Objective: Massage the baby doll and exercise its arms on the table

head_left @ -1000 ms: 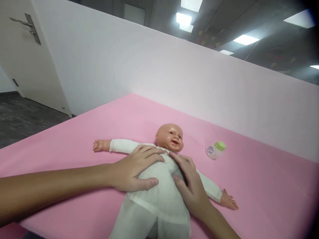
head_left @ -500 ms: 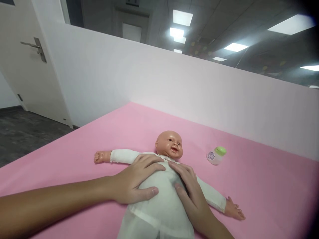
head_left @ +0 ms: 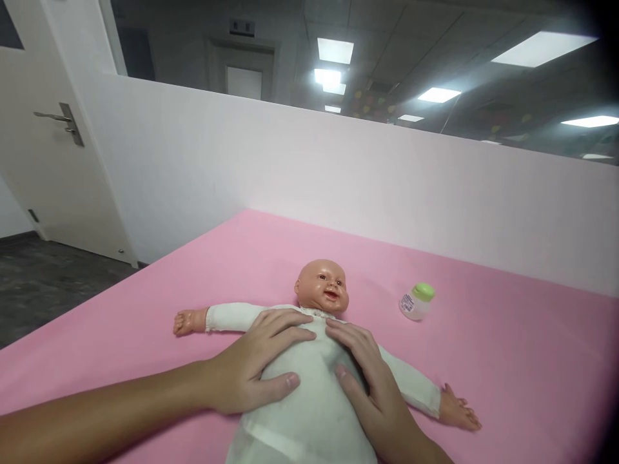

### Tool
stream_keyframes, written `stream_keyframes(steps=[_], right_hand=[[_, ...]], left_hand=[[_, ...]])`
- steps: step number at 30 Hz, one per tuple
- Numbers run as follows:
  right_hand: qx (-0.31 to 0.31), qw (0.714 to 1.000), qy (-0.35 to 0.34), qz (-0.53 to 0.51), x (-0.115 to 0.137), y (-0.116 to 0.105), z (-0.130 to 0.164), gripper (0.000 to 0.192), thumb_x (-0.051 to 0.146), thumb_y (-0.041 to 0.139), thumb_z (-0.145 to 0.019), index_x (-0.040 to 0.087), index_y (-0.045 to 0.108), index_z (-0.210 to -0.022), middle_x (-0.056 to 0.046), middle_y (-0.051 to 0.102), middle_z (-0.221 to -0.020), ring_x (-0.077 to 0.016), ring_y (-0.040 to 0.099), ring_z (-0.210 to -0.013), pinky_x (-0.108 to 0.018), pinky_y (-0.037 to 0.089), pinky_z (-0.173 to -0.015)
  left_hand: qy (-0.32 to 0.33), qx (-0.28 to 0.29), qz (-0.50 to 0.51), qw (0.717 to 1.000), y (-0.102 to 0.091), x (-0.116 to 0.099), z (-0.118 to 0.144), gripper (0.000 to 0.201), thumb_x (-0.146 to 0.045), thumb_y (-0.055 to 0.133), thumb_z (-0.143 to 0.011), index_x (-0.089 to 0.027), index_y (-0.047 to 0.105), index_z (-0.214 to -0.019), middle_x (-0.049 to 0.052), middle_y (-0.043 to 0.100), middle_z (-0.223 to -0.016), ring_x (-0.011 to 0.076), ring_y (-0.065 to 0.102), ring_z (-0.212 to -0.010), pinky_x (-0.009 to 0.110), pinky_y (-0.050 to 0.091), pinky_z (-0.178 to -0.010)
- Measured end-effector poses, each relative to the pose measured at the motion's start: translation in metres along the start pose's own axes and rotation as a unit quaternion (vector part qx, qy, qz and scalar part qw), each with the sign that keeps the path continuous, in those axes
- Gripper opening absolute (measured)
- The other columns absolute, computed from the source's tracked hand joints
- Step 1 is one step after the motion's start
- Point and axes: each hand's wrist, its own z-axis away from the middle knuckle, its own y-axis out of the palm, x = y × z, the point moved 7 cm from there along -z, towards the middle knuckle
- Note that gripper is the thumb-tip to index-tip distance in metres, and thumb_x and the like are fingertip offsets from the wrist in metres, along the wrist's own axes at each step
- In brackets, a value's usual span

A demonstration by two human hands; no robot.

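Doll [head_left: 309, 399] lying face-up, head pointing away; left hand [head_left: 251, 367] and right hand [head_left: 372, 380] flanking its chest, fingers [head_left: 285, 319] lying spread and flat.

White partition wall [head_left: 338, 174], white door [head_left: 43, 167] left — ceiling lights [head_left: 536, 48] glowing above.

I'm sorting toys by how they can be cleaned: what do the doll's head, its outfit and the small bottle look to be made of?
Doll's head: likely hard vinyl or plastic, judging by its glossy highlights. Outfit: soft matte white fabric, dimpling under the left hand and right hand. Bottle: seemingly translucent plastic, with an opaque green cap and a printed label.
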Motion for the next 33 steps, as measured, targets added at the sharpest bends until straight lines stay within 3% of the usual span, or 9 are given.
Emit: stream_keyframes(steps=[22, 25, 30, 33], right_hand=[[-0.012, 0.999, -0.01, 0.051, -0.002, -0.001, 0.005, 0.046, 0.027, 0.051, -0.101, 0.033, 0.049, -0.147, -0.006, 0.051, -0.153, -0.0282, 0.046, -0.143, -0.053, 0.044, -0.116], [-0.002, 0.997, -0.051, 0.057, 0.011, -0.002, 0.007, 0.046, 0.022, 0.05, -0.1, 0.029, 0.052, -0.145, -0.007, 0.052, -0.153, -0.0293, 0.045, -0.143, -0.054, 0.044, -0.116], [0.06, 0.98, -0.184, 0.054, 0.04, 0.003, 0.015, 0.053, 0.016, 0.057, -0.092, 0.024, 0.054, -0.144, -0.008, 0.062, -0.143, -0.0317, 0.047, -0.141, -0.053, 0.047, -0.113], [0.054, 0.984, -0.15, 0.075, 0.032, 0.001, 0.012, 0.05, 0.019, 0.057, -0.094, 0.025, 0.056, -0.143, -0.008, 0.062, -0.144, -0.0328, 0.048, -0.141, -0.055, 0.048, -0.111]], left_hand=[[0.01, -0.036, -0.001, 0.999, 0.002, 0.004, 0.004, 0.059, -0.038, 0.062, -0.096, -0.029, 0.045, -0.152, 0.011, 0.043, -0.159, 0.0352, 0.037, -0.147, 0.056, 0.032, -0.122], [0.018, -0.058, 0.004, 0.998, 0.002, 0.005, 0.005, 0.061, -0.036, 0.064, -0.095, -0.029, 0.046, -0.152, 0.011, 0.045, -0.157, 0.0351, 0.038, -0.147, 0.056, 0.032, -0.122], [0.013, -0.057, 0.014, 0.998, 0.003, 0.007, 0.006, 0.062, -0.036, 0.066, -0.093, -0.029, 0.048, -0.152, 0.01, 0.047, -0.157, 0.0351, 0.04, -0.146, 0.055, 0.033, -0.122], [0.01, -0.055, 0.016, 0.998, 0.002, 0.005, 0.005, 0.062, -0.038, 0.067, -0.093, -0.029, 0.048, -0.152, 0.01, 0.047, -0.157, 0.0353, 0.039, -0.146, 0.055, 0.032, -0.122]])
